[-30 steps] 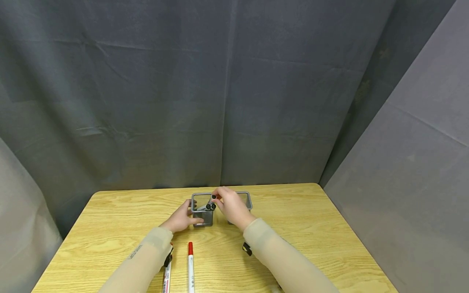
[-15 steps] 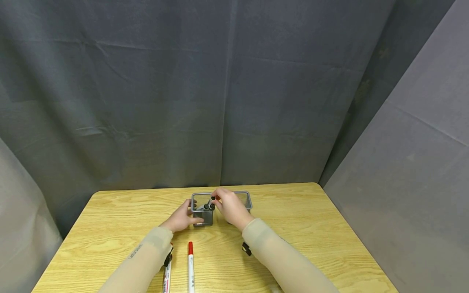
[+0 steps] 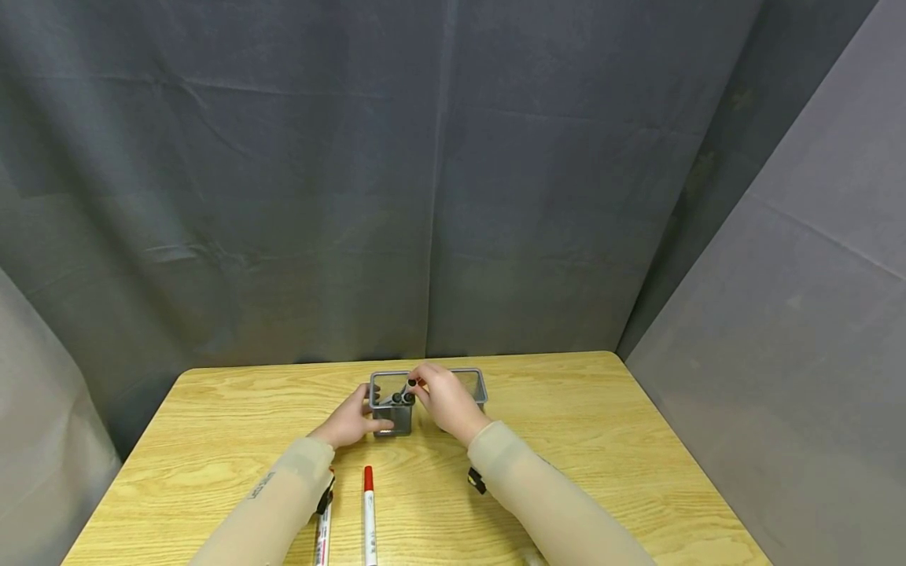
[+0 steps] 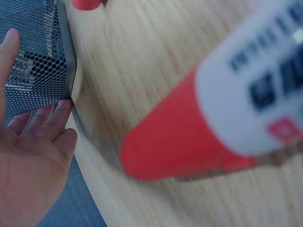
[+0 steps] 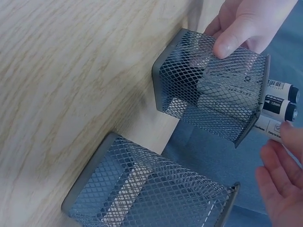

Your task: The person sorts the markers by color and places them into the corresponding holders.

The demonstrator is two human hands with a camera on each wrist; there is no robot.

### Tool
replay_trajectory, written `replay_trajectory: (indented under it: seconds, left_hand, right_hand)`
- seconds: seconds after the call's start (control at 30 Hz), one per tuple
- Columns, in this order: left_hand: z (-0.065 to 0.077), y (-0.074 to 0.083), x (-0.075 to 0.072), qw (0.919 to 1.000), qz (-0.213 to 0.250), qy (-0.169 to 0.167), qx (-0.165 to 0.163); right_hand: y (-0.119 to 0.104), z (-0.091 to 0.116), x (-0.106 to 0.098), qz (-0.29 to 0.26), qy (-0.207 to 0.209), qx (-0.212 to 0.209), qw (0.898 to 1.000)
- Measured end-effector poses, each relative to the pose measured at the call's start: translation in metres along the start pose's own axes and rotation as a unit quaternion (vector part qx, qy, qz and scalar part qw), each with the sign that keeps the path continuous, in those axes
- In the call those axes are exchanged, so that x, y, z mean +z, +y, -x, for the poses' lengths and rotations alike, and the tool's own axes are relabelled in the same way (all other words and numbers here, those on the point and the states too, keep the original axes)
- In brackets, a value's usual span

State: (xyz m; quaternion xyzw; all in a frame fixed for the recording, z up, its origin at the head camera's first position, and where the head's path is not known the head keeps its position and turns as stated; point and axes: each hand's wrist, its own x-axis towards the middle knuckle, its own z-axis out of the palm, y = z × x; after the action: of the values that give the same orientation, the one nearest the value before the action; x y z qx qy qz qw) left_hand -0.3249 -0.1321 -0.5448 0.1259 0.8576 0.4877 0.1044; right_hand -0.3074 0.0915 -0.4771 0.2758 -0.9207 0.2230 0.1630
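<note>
My left hand (image 3: 350, 420) grips a dark wire-mesh pen cup (image 3: 393, 422) at its left side, thumb across the front, as the right wrist view also shows. Several white markers with black ends (image 5: 285, 109) lean inside this cup, their ends sticking out past the rim. At the rim, my right hand (image 3: 450, 399) pinches one white marker (image 5: 268, 126) between thumb and fingers; most of that marker is inside the mesh. A second mesh pen cup (image 5: 156, 182) stands just to the right, partly hidden behind my right hand in the head view.
Nearer to me, a red-capped white marker (image 3: 369, 515) lies on the wooden table (image 3: 602, 456). Another marker (image 3: 323, 538) lies beside my left sleeve, partly covered. In the left wrist view a red cap (image 4: 165, 132) looms close. Grey curtains (image 3: 283, 196) hang behind the table.
My right hand and the black marker ends have shifted very slightly left and lower at the cup's rim. My left hand keeps its hold on the cup.
</note>
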Motion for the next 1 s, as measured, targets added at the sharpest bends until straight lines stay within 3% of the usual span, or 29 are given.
replay_trajectory:
  seconds: [0.1, 0.33, 0.87, 1.0]
  left_hand:
    - [0.0, 0.0, 0.0, 0.9999, -0.008, -0.004, 0.01]
    - [0.001, 0.001, -0.001, 0.9998, 0.015, 0.004, -0.008]
    - [0.006, 0.008, -0.003, 1.0, 0.0, -0.005, 0.004]
    - [0.007, 0.008, -0.003, 0.9999, 0.015, -0.006, -0.001]
  right_hand:
    - [0.001, 0.001, 0.001, 0.0, -0.003, 0.001, 1.0]
    - [0.001, 0.003, 0.002, -0.002, -0.007, 0.001, 1.0]
    - [-0.003, 0.012, 0.002, -0.015, -0.014, -0.003, 1.0]
    - [-0.005, 0.014, 0.002, -0.014, -0.017, 0.002, 1.0]
